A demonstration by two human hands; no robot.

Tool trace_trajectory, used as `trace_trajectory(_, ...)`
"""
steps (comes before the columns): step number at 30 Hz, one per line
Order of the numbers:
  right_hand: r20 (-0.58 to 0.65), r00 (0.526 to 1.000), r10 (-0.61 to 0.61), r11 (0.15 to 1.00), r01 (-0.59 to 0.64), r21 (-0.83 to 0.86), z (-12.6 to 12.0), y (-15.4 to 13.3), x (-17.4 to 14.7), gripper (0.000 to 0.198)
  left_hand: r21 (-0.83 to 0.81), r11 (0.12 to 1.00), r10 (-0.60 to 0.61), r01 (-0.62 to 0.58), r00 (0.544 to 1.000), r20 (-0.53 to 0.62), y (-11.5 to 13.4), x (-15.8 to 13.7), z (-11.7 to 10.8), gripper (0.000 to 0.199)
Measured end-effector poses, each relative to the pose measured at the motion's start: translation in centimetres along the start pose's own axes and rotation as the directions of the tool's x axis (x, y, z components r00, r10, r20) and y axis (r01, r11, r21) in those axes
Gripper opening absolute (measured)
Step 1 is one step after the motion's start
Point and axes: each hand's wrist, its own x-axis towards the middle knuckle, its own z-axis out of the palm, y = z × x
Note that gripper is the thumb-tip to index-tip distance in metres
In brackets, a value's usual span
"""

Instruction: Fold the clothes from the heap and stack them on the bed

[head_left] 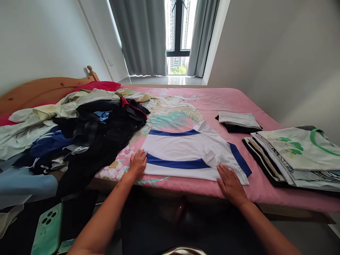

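A white polo shirt with blue panels [175, 147] lies spread near the front edge of the bed, its collar end and one blue-trimmed sleeve to the right. The near side looks folded inward along its length. My left hand [138, 163] rests on the shirt's left end, fingers stretched out over the hem. On the near right part, beside the sleeve, my right hand [230, 183] lies flat with fingers extended. Neither hand grips the cloth. What lies under my palms is hidden.
A heap of loose clothes [87, 120] covers the bed's left side. Folded clothes [297, 152] are stacked at right, with a smaller folded pile [239, 121] behind. A green phone [48, 228] lies at lower left. The pink bedsheet [220, 101] reaches the far edge.
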Motion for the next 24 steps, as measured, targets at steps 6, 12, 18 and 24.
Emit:
trace_trajectory(6, -0.018, 1.0, 0.002, 1.0, -0.002, -0.005, 0.0, -0.2, 0.0, 0.052, -0.029, 0.994, 0.104, -0.103, 0.993, 0.048, -1.2, 3.3, -1.6, 0.03)
trace_trajectory(12, -0.026, 1.0, 0.0, 1.0, 0.0, 0.0, 0.1, -0.2, 0.0, 0.052, -0.076, 0.991, 0.117, -0.111, 0.99, 0.081, -1.6, 3.6, -2.4, 0.032)
trace_trajectory(18, -0.037, 0.999, -0.01, 1.0, 0.009, -0.027, -0.1, -0.4, 0.1, 0.049, -0.13, 0.99, 0.074, -0.062, 0.993, 0.091, -2.3, 4.0, -2.1, 0.022)
trace_trajectory(24, -0.034, 0.999, -0.01, 1.0, 0.009, -0.018, -0.1, -0.4, 0.1, 0.049, -0.17, 0.982, 0.092, -0.086, 0.996, 0.024, -2.8, 3.7, -1.7, 0.024)
